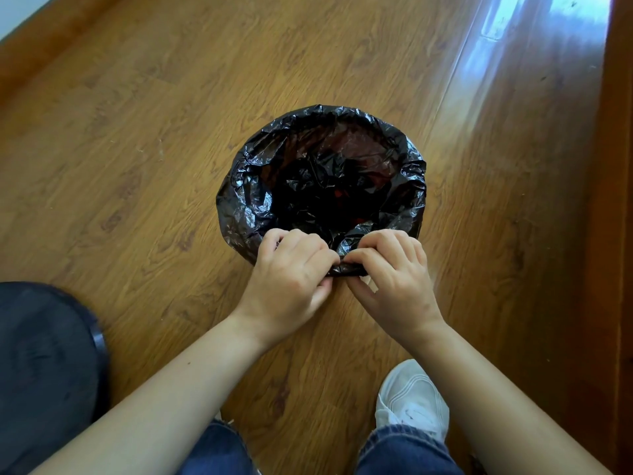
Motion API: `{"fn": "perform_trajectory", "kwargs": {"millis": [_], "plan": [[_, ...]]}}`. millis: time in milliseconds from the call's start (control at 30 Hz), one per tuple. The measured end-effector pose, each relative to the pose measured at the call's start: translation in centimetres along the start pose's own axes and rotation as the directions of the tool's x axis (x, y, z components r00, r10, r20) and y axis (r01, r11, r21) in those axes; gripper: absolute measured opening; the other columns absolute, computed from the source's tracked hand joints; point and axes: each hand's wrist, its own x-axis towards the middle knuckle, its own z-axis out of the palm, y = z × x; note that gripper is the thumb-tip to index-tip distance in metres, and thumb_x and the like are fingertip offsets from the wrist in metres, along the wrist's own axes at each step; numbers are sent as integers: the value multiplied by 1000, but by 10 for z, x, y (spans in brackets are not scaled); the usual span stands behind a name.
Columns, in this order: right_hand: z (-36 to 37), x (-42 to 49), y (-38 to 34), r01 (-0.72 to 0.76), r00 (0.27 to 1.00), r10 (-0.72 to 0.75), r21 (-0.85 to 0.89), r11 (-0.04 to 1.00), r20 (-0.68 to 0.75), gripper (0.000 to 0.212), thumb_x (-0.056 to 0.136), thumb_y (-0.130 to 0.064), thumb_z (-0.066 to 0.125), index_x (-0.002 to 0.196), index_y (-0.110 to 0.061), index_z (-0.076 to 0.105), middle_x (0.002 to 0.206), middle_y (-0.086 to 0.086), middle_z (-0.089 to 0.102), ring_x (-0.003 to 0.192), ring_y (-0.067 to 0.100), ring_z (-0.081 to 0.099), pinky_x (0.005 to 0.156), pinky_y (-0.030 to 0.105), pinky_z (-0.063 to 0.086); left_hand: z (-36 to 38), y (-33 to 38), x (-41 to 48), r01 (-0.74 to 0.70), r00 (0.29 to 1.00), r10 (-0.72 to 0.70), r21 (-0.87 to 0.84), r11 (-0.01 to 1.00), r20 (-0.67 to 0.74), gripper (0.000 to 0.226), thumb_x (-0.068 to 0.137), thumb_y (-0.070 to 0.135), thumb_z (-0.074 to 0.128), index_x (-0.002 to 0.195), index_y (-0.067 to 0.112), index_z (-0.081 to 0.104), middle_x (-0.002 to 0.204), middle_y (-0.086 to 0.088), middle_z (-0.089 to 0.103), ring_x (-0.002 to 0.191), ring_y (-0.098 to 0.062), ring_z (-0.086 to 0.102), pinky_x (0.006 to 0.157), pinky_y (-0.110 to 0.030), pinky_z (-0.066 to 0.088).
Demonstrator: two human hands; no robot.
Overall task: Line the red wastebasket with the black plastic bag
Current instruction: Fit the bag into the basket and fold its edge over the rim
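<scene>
Your black plastic bag (246, 193) covers nearly all of the red wastebasket (342, 194); only a few red flecks show deep inside the bag. Your left hand (291, 269) and right hand (390, 269) pinch the bag's near edge and hide that stretch of rim. Left of the bag and nearer you, a dark round thing (44, 365) is cut off by the picture's edge; you cannot tell what it is. Nearer you than the bag, a jeans hem (404, 440) partly hides a white shoe (411, 399).
</scene>
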Motion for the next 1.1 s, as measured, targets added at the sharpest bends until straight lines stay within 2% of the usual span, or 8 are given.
{"fn": "perform_trajectory", "kwargs": {"millis": [67,200,300,500,600,733,933,1100], "plan": [[-3,-3,3,-6,1000,6,2,1000,12,11,75,-18,70,79,-8,68,82,9,65,82,25,60,75,37,43,-1,-2,-2,34,999,-34,-14,999,8,13,69,8,61,82,9,63,80,-5,65,76,-28,59,75,-36,33],[-11,-7,10,-3,999,1,37,999,51,30,76,-34,68,89,-7,69,89,11,65,90,24,57,87,42,40,-2,-8,-5,116,993,-115,-60,991,7,15,64,5,59,77,10,60,76,-2,61,74,-25,56,74,-31,29],[-10,-3,8,9,999,-12,53,999,48,27,76,-33,69,89,-9,70,87,10,64,90,20,53,89,44,39,-4,-14,-8,156,988,-156,-87,984,0,18,59,2,60,75,11,60,75,-1,60,73,-22,54,75,-28,26],[-6,3,1,67,994,-72,64,996,82,19,77,-27,67,82,-8,69,79,8,64,77,24,60,76,37,41,-5,-21,-11,160,987,-161,-101,982,-3,17,59,4,57,75,10,60,75,-2,61,78,-20,51,77,-28,27],[-4,5,0,55,995,-58,38,998,76,12,77,-20,67,78,-8,68,75,7,63,74,25,59,71,36,40,-5,-21,-10,163,987,-161,-127,978,25,18,61,12,52,78,11,58,77,-1,59,79,-18,47,77,-26,26],[1,6,-1,27,997,-27,3,1000,71,7,70,-11,70,73,-8,66,73,7,62,70,27,59,70,33,35,-4,-13,-10,157,987,-148,-163,974,67,29,65,25,56,91,12,59,88,0,60,85,-19,50,81,-27,28],[6,6,-11,-54,997,55,-15,998,47,14,67,-15,76,72,-9,65,76,8,62,73,26,57,72,33,36,-3,-6,-5,41,998,-44,-90,995,-38,16,75,20,62,87,10,66,84,-4,63,82,-22,55,78,-35,35],[-10,0,-2,4,993,-7,29,1000,119,28,73,-31,69,90,-9,68,90,10,63,89,26,57,85,37,37,-1,-8,-8,51,998,-54,-73,996,-41,14,71,9,65,84,7,64,82,-6,63,77,-25,57,75,-35,35]]}}
